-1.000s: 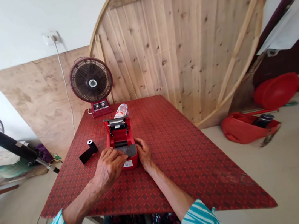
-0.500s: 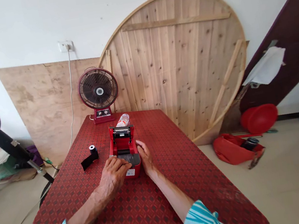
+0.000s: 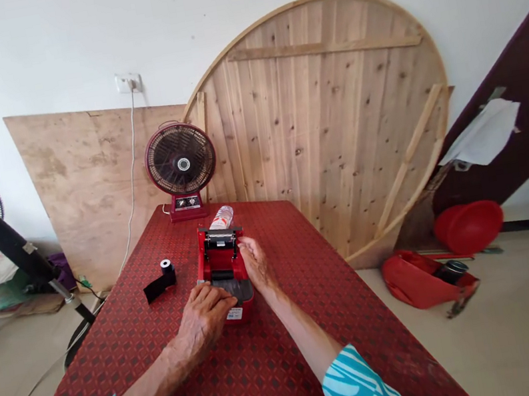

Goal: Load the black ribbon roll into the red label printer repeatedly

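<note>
A small red label printer (image 3: 239, 273) stands on the table with its dark lid (image 3: 220, 234) raised, showing a black roller inside. My left hand (image 3: 206, 306) lies over the front left of the printer, fingers curled together on its dark grey front cover. Along the printer's right side, my right hand (image 3: 258, 266) has its fingertips closed at the edge near the raised lid; its inner fingers are partly hidden. A roll of black ribbon (image 3: 167, 268) stands to the left, a loose strip trailing from it. Behind the printer lies a clear plastic bottle (image 3: 222, 217).
The table (image 3: 306, 326) has a red patterned cover. A dark red fan (image 3: 181, 161) stands at its back left, its cord running to a wall socket (image 3: 128, 83). A large round wooden board (image 3: 325, 134) leans against the wall. A red bag (image 3: 412, 278) lies on the floor.
My right hand has moved up and forward along the printer's side towards the raised lid. My left hand stays on the front cover. The view has shifted slightly.
</note>
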Available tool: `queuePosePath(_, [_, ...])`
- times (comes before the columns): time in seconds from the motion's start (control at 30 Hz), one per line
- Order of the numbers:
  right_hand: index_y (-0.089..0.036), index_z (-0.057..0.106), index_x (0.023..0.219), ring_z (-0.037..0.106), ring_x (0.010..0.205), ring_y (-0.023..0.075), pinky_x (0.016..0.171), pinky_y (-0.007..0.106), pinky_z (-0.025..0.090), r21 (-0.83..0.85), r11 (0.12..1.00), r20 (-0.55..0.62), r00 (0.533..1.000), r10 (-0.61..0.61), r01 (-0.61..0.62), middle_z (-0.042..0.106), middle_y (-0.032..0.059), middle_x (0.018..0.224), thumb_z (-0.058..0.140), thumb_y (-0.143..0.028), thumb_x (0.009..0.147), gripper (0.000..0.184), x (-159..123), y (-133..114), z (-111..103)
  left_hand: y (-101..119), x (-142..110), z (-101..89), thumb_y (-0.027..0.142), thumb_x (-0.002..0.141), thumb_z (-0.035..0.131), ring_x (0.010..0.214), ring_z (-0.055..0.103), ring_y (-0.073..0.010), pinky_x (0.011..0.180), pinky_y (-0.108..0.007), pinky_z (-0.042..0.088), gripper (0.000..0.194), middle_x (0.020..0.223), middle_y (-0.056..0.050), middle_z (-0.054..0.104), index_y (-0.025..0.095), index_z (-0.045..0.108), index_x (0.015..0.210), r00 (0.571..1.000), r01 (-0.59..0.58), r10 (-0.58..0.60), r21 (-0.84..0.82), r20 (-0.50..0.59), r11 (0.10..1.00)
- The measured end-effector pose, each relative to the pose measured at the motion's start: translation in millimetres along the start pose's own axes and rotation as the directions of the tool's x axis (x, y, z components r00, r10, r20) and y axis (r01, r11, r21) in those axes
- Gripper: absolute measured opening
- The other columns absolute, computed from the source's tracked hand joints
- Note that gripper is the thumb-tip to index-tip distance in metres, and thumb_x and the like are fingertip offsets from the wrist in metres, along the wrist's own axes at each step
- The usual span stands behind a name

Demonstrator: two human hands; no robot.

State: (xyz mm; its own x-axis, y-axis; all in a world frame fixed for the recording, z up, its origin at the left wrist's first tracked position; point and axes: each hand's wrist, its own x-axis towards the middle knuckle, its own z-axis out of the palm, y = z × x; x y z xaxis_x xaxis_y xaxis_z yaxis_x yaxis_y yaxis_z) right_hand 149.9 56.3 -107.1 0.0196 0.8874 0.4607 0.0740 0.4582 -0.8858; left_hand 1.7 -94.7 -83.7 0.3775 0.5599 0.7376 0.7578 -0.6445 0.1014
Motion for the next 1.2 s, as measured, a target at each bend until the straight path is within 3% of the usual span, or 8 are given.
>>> queuePosePath(0.17, [-0.02,0.061,0.097,0.057,0.102,0.0212,0.092,0.039,0.044,-0.071,0.996,-0.179,0.982,-0.056,0.043,0.062,0.0088,0.108,0.047,-0.042,0.081,0.03,6,-9,7,3,1,-2.5,0.013,0.093,0.048,0.088,0.062,-0.0154,0.091,-0.036,0.044,0.021,0.093,-0.003,0.07,0.022,0.065,0.102,1.0,0.004,-0.004,-0.002,0.013,1.0])
queuePosePath(0.3, [-0.02,0.057,0.101,0.057,0.102,0.0204,0.093,0.038,0.044,0.01,1.0,-0.231,0.973,-0.018,0.021,0.063,0.0093,0.109,0.044,-0.044,0.084,0.032,7,-14,11,1,0,0.4,0.015,0.093,0.047,0.087,0.063,-0.0158,0.092,-0.037,0.043,0.022,0.093,-0.003,0.07,0.023,0.066,0.102,0.999,0.017,-0.017,0.003,0.033,1.0])
queuePosePath(0.53, [-0.02,0.06,0.111,0.058,0.11,0.0213,0.098,0.04,0.043,0.114,0.991,-0.082,0.993,0.08,-0.07,0.065,0.0092,0.119,0.045,-0.05,0.085,0.043,10,-30,0,0,-2,-0.1,0.013,0.094,0.047,0.089,0.063,-0.0158,0.095,-0.037,0.042,0.022,0.094,-0.003,0.071,0.022,0.065,0.103,0.999,0.014,-0.014,0.013,0.032,1.0])
queuePosePath(0.7, [-0.022,0.065,0.097,0.06,0.102,0.0193,0.096,0.037,0.044,0.023,0.999,-0.02,0.999,-0.042,0.042,0.069,0.006,0.1,0.04,-0.046,0.09,0.035,-14,-40,-15,1,-2,-3.6,0.014,0.093,0.047,0.091,0.063,-0.0153,0.099,-0.038,0.041,0.022,0.097,-0.004,0.071,0.022,0.065,0.102,0.999,0.023,-0.024,0.022,0.046,0.999])
queuePosePath(0.97, [-0.023,0.067,0.087,0.057,0.105,0.0194,0.095,0.037,0.045,-0.087,0.981,0.066,0.984,-0.167,0.173,0.061,0.0067,0.105,0.039,-0.038,0.093,0.033,-61,-34,-28,1,-4,-2.1,0.013,0.093,0.049,0.094,0.064,-0.0141,0.104,-0.039,0.038,0.019,0.095,-0.001,0.072,0.023,0.065,0.097,0.999,0.017,-0.018,0.031,0.034,0.999])
queuePosePath(1.1, [-0.024,0.067,0.091,0.055,0.111,0.021,0.099,0.041,0.043,-0.135,0.966,0.047,0.975,-0.215,0.22,0.059,0.008,0.111,0.039,-0.039,0.094,0.032,-70,-25,-26,-1,1,-16.1,0.023,0.093,0.053,0.095,0.065,-0.0157,0.104,-0.039,0.038,0.013,0.097,-0.003,0.072,0.022,0.065,0.099,1.0,0.025,-0.025,0.002,-0.012,1.0])
queuePosePath(1.2, [-0.024,0.066,0.091,0.055,0.112,0.0215,0.099,0.043,0.043,-0.141,0.966,0.007,0.976,-0.219,0.218,0.059,0.0081,0.112,0.038,-0.04,0.094,0.033,-72,-22,-22,-10,8,-29.0,0.034,0.094,0.051,0.109,0.061,-0.0214,0.102,-0.042,0.04,0.029,0.113,-0.011,0.068,0.018,0.061,0.115,0.994,0.106,-0.105,0.028,-0.018,0.994])
